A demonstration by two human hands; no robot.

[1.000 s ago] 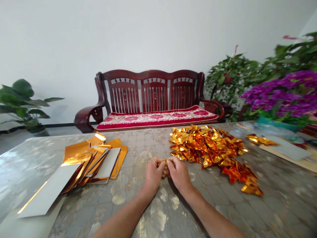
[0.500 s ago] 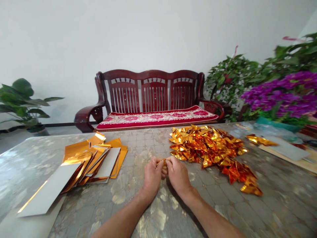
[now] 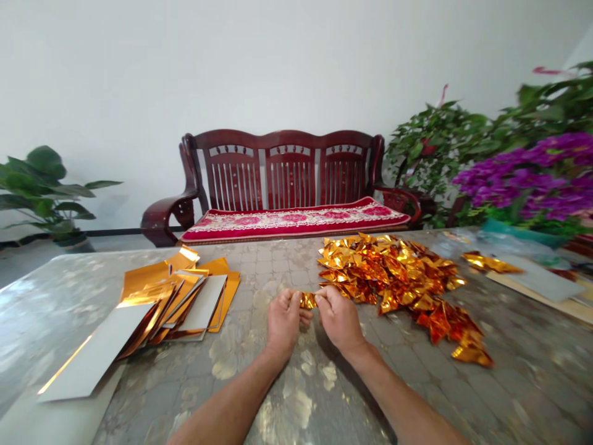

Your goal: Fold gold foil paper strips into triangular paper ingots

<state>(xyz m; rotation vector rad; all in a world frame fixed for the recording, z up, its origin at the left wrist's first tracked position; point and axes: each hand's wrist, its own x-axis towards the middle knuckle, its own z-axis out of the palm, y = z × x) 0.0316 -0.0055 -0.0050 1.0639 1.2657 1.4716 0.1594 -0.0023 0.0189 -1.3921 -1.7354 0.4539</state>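
Between my two hands is a small folded piece of shiny gold foil paper, held just above the table. My left hand pinches its left end, thumb on top. The right end is gripped by my right hand, with thumb and fingers closed on it. A big heap of folded gold foil pieces with pointed ends lies just beyond and to the right of my right hand. Over to the left is a loose stack of flat foil sheets, gold on one face and pale on the other.
The table has a patterned, glossy cover. Behind it stands a dark red wooden bench with a red patterned cushion. Purple flowers, pale boards and clear plastic sit at the right; a potted plant stands far left.
My hands have moved slightly apart, so more of the folded foil piece shows between them. The heap and the sheets lie as before; the view has shifted a little.
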